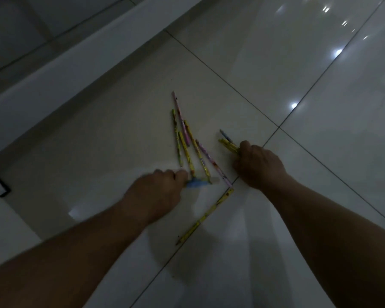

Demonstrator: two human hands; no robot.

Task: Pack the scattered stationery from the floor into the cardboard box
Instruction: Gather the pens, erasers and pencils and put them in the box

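At frame centre, the right hand (259,166) fists a gathered pencil bundle (228,144) — the left hand (158,192) pinches a blue piece (197,183) off the floor (98,141), probably to keep collecting.

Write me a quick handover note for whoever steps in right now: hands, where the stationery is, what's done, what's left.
Right hand: closed on a small bunch of pencils, tips sticking out up-left.
Left hand: down on the floor tile, fingers at a blurred blue object; grip unclear.
Loose pencils: about five, yellow and pink, fanned between the hands.
Single yellow pencil: lying alone along the grout line, nearer the person.
Cardboard box: not in view.
Done: a few pencils gathered in the right hand.
Left: collect the fan, the lone pencil and the blue object, then put everything in the box.
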